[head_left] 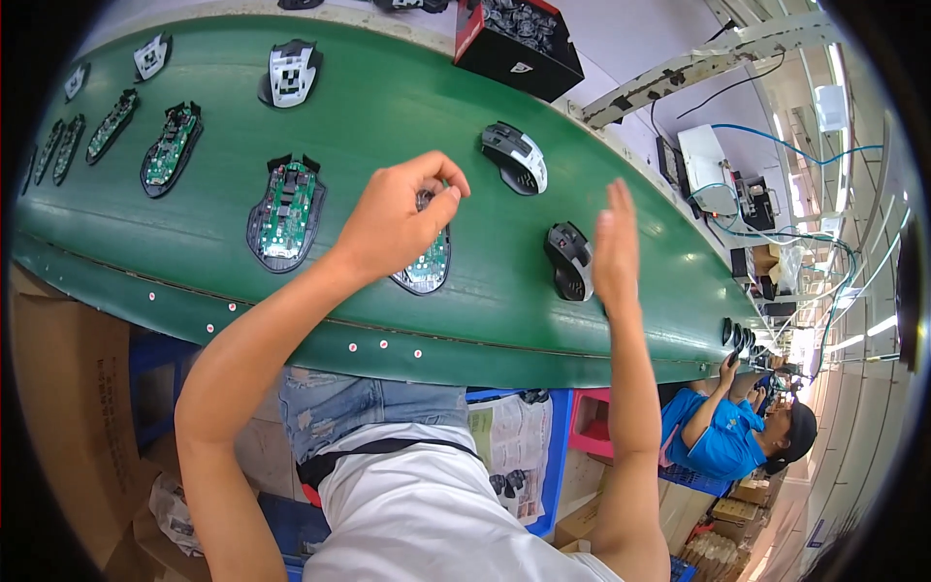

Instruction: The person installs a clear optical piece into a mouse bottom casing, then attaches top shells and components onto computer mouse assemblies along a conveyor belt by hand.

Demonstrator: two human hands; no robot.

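Observation:
My left hand (393,221) is above a mouse base with a green circuit board (427,264), hiding its upper part. Its fingers curl in toward the thumb; what they hold, if anything, is hidden. On the right, my right hand (617,250) is seen edge-on with straight fingers, right beside a black and grey assembled mouse (570,260). Whether it touches that mouse I cannot tell. Farther back, between my hands, lies a white and black mouse (515,158). Another open mouse base (285,213) lies left of my left hand.
The green conveyor belt (388,121) carries several more open bases and white-and-black mouse shells (290,74) at left. A black and red box of dark parts (519,48) stands beyond its far edge. At right, a person in blue (722,427) reaches toward dark mice (737,338).

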